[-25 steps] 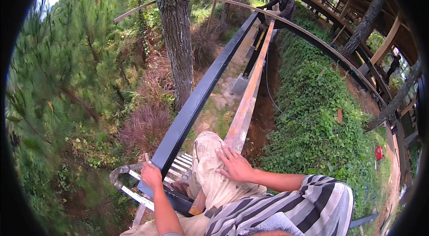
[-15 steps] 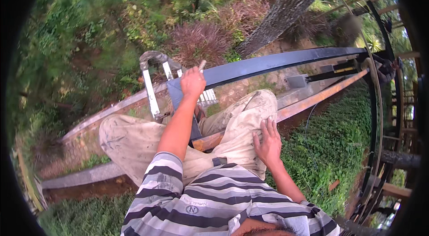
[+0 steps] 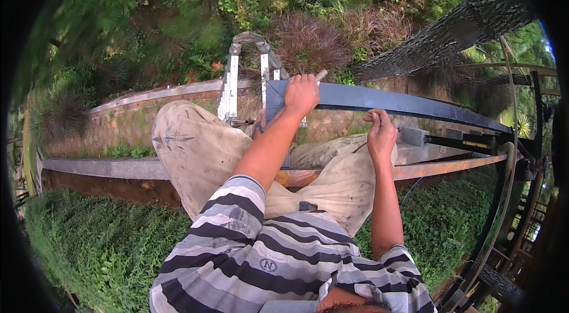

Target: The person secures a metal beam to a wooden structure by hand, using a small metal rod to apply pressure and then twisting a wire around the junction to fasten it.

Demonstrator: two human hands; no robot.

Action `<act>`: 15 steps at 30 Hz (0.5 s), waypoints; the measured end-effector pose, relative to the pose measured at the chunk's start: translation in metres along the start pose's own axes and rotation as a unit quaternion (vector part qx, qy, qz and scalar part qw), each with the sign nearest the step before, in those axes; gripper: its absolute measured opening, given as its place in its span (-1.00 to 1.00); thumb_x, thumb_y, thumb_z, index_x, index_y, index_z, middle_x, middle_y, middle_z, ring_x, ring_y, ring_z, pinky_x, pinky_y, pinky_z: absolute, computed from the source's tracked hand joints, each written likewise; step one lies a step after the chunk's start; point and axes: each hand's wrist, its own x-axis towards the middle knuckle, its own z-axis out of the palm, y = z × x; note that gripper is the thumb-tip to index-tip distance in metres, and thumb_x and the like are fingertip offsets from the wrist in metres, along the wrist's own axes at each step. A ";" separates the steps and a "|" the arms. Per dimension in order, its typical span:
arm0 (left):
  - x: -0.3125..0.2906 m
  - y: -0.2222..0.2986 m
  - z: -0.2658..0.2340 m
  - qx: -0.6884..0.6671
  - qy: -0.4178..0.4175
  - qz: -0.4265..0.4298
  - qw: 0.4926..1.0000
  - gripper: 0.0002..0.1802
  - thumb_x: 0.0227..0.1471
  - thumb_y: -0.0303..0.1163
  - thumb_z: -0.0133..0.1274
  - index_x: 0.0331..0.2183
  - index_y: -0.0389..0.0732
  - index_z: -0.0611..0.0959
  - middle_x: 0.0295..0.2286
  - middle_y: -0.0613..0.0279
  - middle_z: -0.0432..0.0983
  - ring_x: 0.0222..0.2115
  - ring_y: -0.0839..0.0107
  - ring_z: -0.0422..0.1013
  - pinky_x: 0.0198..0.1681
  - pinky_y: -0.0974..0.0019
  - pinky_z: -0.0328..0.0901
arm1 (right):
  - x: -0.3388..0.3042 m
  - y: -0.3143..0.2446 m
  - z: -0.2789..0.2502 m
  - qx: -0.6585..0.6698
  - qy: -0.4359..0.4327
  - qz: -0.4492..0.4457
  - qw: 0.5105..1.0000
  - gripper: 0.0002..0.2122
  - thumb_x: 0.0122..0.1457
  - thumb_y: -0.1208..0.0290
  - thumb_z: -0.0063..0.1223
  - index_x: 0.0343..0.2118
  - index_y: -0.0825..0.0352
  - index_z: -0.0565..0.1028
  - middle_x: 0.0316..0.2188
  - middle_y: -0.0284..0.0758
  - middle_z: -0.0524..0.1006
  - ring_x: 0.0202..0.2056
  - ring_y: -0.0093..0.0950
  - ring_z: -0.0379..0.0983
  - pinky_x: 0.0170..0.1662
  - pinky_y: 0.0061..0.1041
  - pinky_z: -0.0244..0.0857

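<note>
My left hand (image 3: 301, 97) is closed at the left end of a dark grey-blue painted beam (image 3: 385, 98). A short pale stick-like piece (image 3: 320, 75) pokes out past its fingers; the rest of it is hidden in the grip. My right hand (image 3: 381, 134) is raised above my right thigh, with curled fingers close to the beam's lower edge. Whether those fingertips touch the beam or pinch something small, I cannot tell. Below the hands, a rust-stained beam (image 3: 438, 169) runs under my stained light trousers (image 3: 207, 147).
A white ladder (image 3: 232, 91) with a cloth-wrapped top (image 3: 252, 38) stands just left of the beam's end. A thick tree trunk (image 3: 450, 34) leans at the upper right. Green plants (image 3: 118, 236) grow below. A grey block (image 3: 413, 135) lies right of my right hand.
My right hand has lifted off my thigh up toward the beam, its fingers curling. The left hand keeps its grip at the beam's end. The whole view has turned.
</note>
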 end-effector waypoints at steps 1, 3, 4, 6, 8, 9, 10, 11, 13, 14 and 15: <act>0.004 0.001 0.001 -0.005 -0.002 0.003 1.000 -0.71 0.21 -0.19 0.00 -0.27 -0.23 0.59 -0.26 0.00 0.61 -0.14 0.06 0.50 0.03 0.02 0.33 | 0.020 0.004 0.012 0.001 0.001 -0.043 0.999 -0.90 0.34 0.51 0.00 -0.19 0.32 0.55 -0.26 -0.18 0.70 -0.18 -0.09 0.62 -0.17 -0.18 0.43; 0.012 0.010 0.004 -0.009 -0.001 0.021 1.000 -0.72 0.20 -0.21 0.01 -0.27 -0.24 0.59 -0.28 -0.02 0.61 -0.15 0.01 0.51 0.01 -0.02 0.34 | 0.055 0.030 0.036 0.023 -0.003 -0.094 0.995 -0.87 0.29 0.51 0.04 -0.14 0.30 0.55 -0.11 -0.14 0.66 -0.08 -0.05 0.58 -0.09 -0.18 0.44; 0.012 0.016 0.002 -0.010 -0.001 0.030 0.999 -0.72 0.20 -0.20 0.02 -0.29 -0.24 0.61 -0.30 -0.04 0.61 -0.17 -0.04 0.51 -0.02 -0.05 0.36 | 0.069 0.033 0.039 0.008 0.001 -0.141 0.990 -0.84 0.26 0.47 0.09 -0.12 0.29 0.56 0.05 -0.11 0.58 0.03 -0.04 0.52 0.03 -0.20 0.43; 0.013 0.029 0.004 -0.013 0.015 0.035 0.999 -0.70 0.24 -0.20 -0.02 -0.28 -0.23 0.63 -0.29 -0.04 0.62 -0.19 -0.01 0.51 -0.02 -0.05 0.34 | 0.101 0.058 0.053 -0.054 -0.045 -0.144 0.987 -0.69 0.23 0.30 0.17 0.00 0.28 0.56 0.18 -0.18 0.50 0.20 -0.12 0.40 0.26 -0.10 0.25; 0.014 0.025 0.002 0.004 0.012 0.019 1.000 -0.70 0.24 -0.20 -0.01 -0.32 -0.25 0.62 -0.35 -0.05 0.60 -0.22 -0.05 0.50 -0.08 -0.08 0.35 | 0.122 0.065 0.077 -0.131 -0.063 -0.110 0.983 -0.60 0.25 0.10 0.13 0.06 0.22 0.54 0.26 -0.24 0.41 0.32 -0.17 0.24 0.36 0.26 -0.04; 0.013 0.028 -0.001 0.009 0.026 0.025 0.999 -0.71 0.25 -0.21 0.00 -0.33 -0.25 0.61 -0.36 -0.06 0.60 -0.24 -0.07 0.49 -0.10 -0.08 0.35 | 0.126 0.072 0.080 -0.159 -0.057 -0.106 0.980 -0.61 0.26 0.08 0.12 0.05 0.19 0.55 0.21 -0.26 0.45 0.30 -0.14 0.26 0.35 0.32 -0.10; 0.012 0.030 -0.003 0.011 0.019 0.028 0.999 -0.70 0.26 -0.21 -0.01 -0.33 -0.27 0.60 -0.34 -0.07 0.59 -0.24 -0.07 0.48 -0.10 -0.08 0.34 | 0.125 0.082 0.085 -0.165 -0.064 -0.091 0.980 -0.62 0.27 0.07 0.10 0.04 0.20 0.57 0.14 -0.25 0.50 0.31 -0.14 0.23 0.36 0.35 -0.14; 0.011 0.032 0.003 0.016 0.029 0.032 0.999 -0.69 0.27 -0.21 -0.02 -0.32 -0.28 0.59 -0.32 -0.07 0.58 -0.23 -0.07 0.47 -0.10 -0.09 0.33 | 0.123 0.094 0.091 -0.182 -0.104 -0.054 0.976 -0.62 0.28 0.07 0.09 0.01 0.22 0.58 0.07 -0.23 0.53 0.30 -0.15 0.25 0.36 0.36 -0.16; 0.007 0.034 0.009 0.032 0.008 0.035 0.999 -0.69 0.29 -0.21 -0.05 -0.30 -0.29 0.57 -0.32 -0.06 0.55 -0.22 -0.09 0.45 -0.11 -0.10 0.32 | 0.118 0.105 0.102 -0.179 -0.096 -0.047 0.978 -0.62 0.26 0.05 0.11 -0.06 0.26 0.62 -0.06 -0.20 0.59 0.20 -0.16 0.34 0.34 0.42 -0.17; 0.005 0.039 0.007 0.046 -0.019 0.023 0.998 -0.69 0.30 -0.22 -0.06 -0.29 -0.30 0.56 -0.31 -0.07 0.55 -0.21 -0.10 0.45 -0.10 -0.10 0.32 | 0.119 0.106 0.100 -0.173 -0.106 -0.037 0.978 -0.62 0.26 0.05 0.11 -0.08 0.27 0.63 -0.07 -0.20 0.59 0.19 -0.16 0.35 0.33 0.42 -0.16; 0.005 0.036 0.004 0.048 -0.018 0.016 0.999 -0.68 0.31 -0.21 -0.07 -0.28 -0.30 0.57 -0.30 -0.08 0.55 -0.20 -0.11 0.45 -0.09 -0.11 0.31 | 0.120 0.097 0.099 -0.163 -0.118 -0.034 0.979 -0.63 0.26 0.05 0.11 -0.11 0.28 0.64 -0.08 -0.20 0.60 0.18 -0.16 0.36 0.33 0.43 -0.16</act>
